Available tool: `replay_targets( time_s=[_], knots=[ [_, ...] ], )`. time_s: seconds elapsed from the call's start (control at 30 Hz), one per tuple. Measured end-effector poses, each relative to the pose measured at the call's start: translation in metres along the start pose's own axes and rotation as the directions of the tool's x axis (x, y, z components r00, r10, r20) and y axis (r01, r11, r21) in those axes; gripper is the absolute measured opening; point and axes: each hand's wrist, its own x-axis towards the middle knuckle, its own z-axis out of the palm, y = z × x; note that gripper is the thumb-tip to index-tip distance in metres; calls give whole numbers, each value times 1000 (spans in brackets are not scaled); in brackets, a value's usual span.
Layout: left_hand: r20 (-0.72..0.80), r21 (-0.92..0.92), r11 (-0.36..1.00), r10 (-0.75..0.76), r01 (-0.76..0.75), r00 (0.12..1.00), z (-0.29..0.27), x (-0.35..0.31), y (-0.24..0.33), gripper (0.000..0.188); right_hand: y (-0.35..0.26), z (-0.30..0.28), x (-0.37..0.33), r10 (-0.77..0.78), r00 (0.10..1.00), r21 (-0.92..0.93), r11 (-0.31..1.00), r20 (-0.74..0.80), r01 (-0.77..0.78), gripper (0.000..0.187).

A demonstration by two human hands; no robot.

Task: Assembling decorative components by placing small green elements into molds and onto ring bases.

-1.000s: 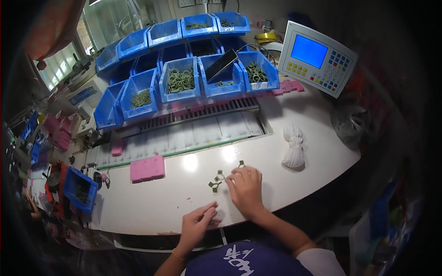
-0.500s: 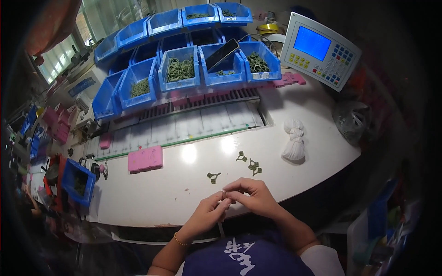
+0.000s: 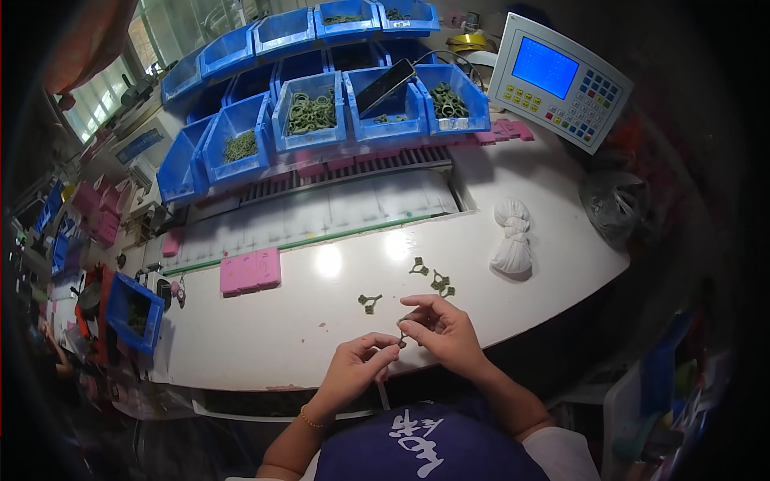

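Note:
A small dark green ring-like piece (image 3: 403, 342) is held over the table's near edge, between the fingertips of both hands. My right hand (image 3: 451, 333) pinches its upper part between thumb and forefinger. My left hand (image 3: 357, 366) has thumb and forefinger closed at its lower end. Much of the piece is hidden by the fingers. Just beyond the hands lie similar green pieces with blocky ends: one piece (image 3: 370, 303) to the left, another piece (image 3: 419, 265) farther off, and a cluster (image 3: 441, 283) beside the right hand.
Blue bins (image 3: 309, 112), some with green pieces, stand in tiers at the back; a phone (image 3: 387, 86) leans in one. A control panel (image 3: 553, 80) stands back right. A white knotted cloth bundle (image 3: 512, 238) and pink block (image 3: 250, 271) lie on the white table (image 3: 241, 345).
My hands have moved slightly apart, the right one up and away, so the green piece now shows between the fingertips. The pieces on the table lie as before.

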Motion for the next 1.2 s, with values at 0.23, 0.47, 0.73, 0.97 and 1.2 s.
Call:
replay_targets(
  time_s=[0.23,0.47,0.73,0.97,1.2],
  knots=[
    [-46,70,996,57,-53,997,3,0,-5,19,1,3,-3,-11,1000,9,1000,-4,11,37],
    [-95,198,970,162,-140,982,3,3,-11,15,0,4,-2,-7,1000,-2,1000,0,7,38],
    [-131,452,818,456,-356,881,11,9,-17,6,-1,2,-7,120,991,-33,992,57,-119,43],
    [-205,590,746,509,-309,836,9,2,-22,3,0,3,-2,-37,996,-323,944,83,62,45],
    [-34,793,602,203,-97,979,-35,-59,-7,13,8,-36,60,-410,912,-891,425,-35,157,43]
  ],
)
